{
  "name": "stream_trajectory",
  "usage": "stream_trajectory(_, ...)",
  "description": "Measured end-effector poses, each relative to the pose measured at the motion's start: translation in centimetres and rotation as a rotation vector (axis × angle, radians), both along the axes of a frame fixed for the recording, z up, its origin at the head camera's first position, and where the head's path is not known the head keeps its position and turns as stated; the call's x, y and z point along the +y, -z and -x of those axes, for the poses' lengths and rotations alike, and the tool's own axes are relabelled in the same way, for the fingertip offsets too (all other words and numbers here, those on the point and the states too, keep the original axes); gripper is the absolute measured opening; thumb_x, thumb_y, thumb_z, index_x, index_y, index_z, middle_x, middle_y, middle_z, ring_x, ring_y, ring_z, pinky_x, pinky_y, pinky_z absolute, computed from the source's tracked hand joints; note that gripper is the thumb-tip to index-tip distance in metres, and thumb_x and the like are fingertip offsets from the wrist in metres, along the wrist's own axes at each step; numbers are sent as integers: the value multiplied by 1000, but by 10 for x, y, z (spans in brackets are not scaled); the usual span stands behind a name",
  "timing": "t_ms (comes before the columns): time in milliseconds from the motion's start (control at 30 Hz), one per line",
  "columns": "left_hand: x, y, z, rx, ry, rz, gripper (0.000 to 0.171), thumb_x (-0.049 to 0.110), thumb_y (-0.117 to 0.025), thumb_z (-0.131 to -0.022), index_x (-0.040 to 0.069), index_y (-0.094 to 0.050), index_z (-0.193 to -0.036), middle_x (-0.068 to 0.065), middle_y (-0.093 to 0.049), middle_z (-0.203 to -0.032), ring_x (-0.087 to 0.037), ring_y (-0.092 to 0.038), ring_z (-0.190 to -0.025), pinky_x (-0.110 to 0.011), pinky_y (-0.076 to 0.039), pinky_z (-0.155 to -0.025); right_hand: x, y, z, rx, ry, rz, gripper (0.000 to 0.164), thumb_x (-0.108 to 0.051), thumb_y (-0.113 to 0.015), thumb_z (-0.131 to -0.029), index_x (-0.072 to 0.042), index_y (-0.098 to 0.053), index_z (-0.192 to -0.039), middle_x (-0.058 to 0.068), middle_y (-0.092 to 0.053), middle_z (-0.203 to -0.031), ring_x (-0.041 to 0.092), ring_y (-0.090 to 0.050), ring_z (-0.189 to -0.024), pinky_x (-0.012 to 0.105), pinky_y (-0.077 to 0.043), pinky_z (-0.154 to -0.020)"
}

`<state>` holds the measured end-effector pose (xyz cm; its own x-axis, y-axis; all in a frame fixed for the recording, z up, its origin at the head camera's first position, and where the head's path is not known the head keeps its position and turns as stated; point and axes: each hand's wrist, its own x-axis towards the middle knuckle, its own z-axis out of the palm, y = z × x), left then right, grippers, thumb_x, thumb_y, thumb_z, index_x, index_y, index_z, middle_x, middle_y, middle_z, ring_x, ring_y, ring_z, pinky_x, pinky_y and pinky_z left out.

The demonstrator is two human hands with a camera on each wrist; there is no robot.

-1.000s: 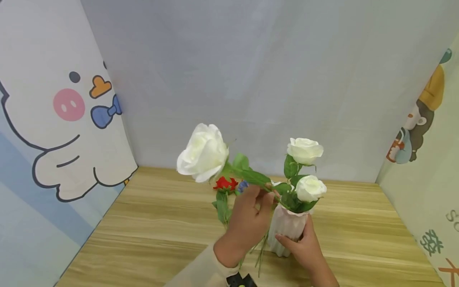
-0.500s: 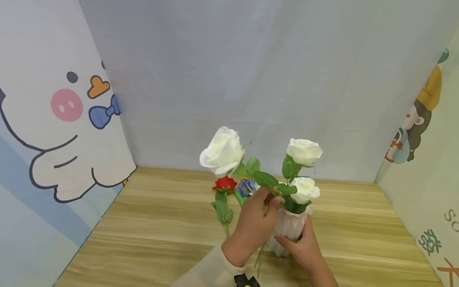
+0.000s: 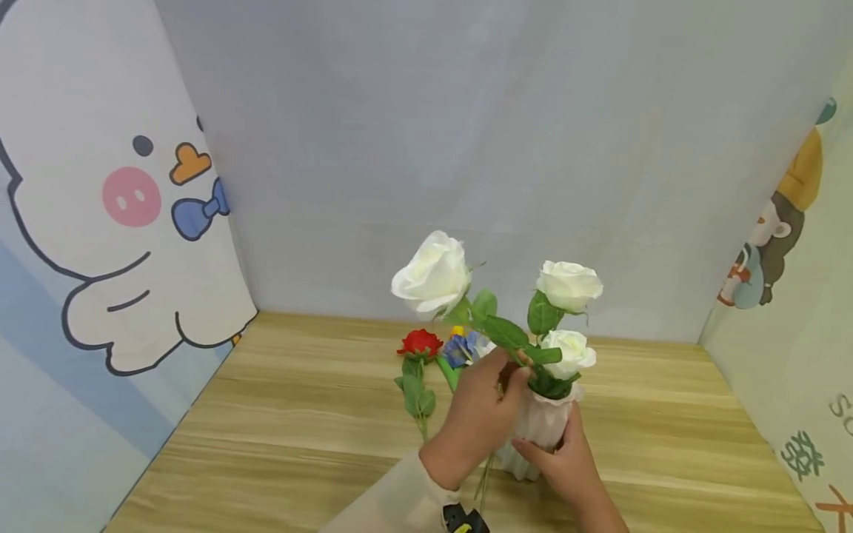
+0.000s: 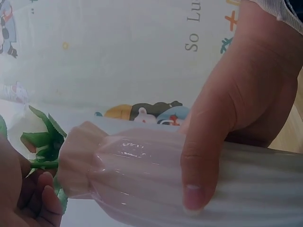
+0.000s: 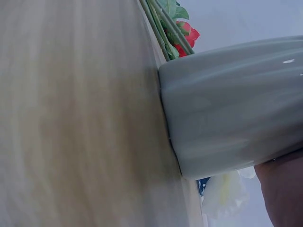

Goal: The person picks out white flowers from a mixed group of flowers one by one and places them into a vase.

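My left hand (image 3: 478, 414) pinches the stem of a large white rose (image 3: 433, 274) whose bloom leans left over the table. In the left wrist view its green stem (image 4: 43, 165) runs from my fingers to the ruffled mouth of a pale pink ribbed vase (image 4: 142, 175). My right hand (image 3: 566, 463) grips the vase round its body, thumb across the front. Two other white roses stand in it, an upper one (image 3: 569, 285) and a lower one (image 3: 569, 354), with green leaves round the rim. In the right wrist view the vase's base is right at the tabletop (image 5: 85, 113).
Left of the vase a red rose (image 3: 420, 343) lies on the wooden table (image 3: 300, 414). Beside it are a blue flower (image 3: 456, 351) and a thick green stem (image 3: 449, 372). Loose thin stems (image 3: 483, 485) lie by the vase's foot. A grey curtain (image 3: 373, 148) hangs behind.
My left hand has moved right with the white rose, bringing its bloom closer to the vase. My right hand stays round the vase. More of the blue flower shows now.
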<state>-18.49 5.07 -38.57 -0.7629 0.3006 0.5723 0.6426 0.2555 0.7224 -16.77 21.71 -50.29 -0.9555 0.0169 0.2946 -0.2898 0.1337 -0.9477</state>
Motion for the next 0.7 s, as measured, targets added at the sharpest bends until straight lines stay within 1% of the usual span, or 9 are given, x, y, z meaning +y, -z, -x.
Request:
stream_trajectory(67,2,-1,1,31,-14,43,20,32,-43,-100,17,-56,-98,10,-53,-78,-2,-46,-61,-16,-40,-52,0,1,0,-10,-1,16,90,4,-77,-72,-22,-25,-141,6,-49,-125,22,-56,-101,31,-50,-80)
stream_trajectory(133,4,-2,2,48,-33,79,20,32,-43,-100,18,-57,-96,11,-49,-73,-2,-43,-58,-16,-38,-51,1,1,0,-3,-9,12,90,4,-76,-72,-21,-25,-141,7,-49,-124,22,-57,-100,31,-50,-80)
stream_trajectory(167,5,-2,2,49,-43,92,20,33,-43,-100,19,-57,-96,12,-48,-73,-2,-43,-58,-17,-37,-51,1,1,0,0,-14,13,89,3,-76,-73,-22,-25,-141,7,-50,-124,22,-57,-100,31,-50,-79)
stream_trajectory(267,7,-4,4,22,-49,106,18,32,-43,-100,21,-57,-95,13,-48,-72,-2,-42,-56,-18,-36,-48,1,0,0,12,-40,8,89,2,-76,-74,-21,-23,-142,9,-49,-125,23,-57,-101,33,-50,-80)
stream_trajectory(400,7,-6,7,16,-33,73,17,26,-45,-100,20,-52,-86,9,-44,-66,-5,-39,-51,-19,-34,-44,1,-3,0,14,-63,0,87,-2,-76,-76,-22,-23,-141,10,-48,-125,25,-56,-103,34,-50,-81)
stream_trajectory(500,6,-8,10,10,-4,31,17,23,-46,-99,19,-49,-83,7,-44,-64,-6,-39,-50,-19,-34,-42,0,-4,0,14,-49,-3,86,-2,-77,-75,-21,-24,-141,9,-48,-125,24,-56,-103,33,-50,-81)
stream_trajectory(567,5,-9,11,2,6,17,14,23,-46,-99,19,-51,-87,8,-47,-67,-5,-42,-52,-18,-37,-44,-1,-4,0,13,-38,3,87,-1,-76,-75,-21,-24,-141,8,-48,-125,24,-55,-104,33,-49,-82)
stream_trajectory(700,4,-13,11,19,-1,12,13,24,-45,-100,18,-54,-93,10,-50,-73,-4,-46,-57,-18,-40,-48,-1,-5,0,-2,-22,20,88,1,-76,-74,-23,-24,-141,6,-48,-125,23,-55,-104,33,-49,-81)
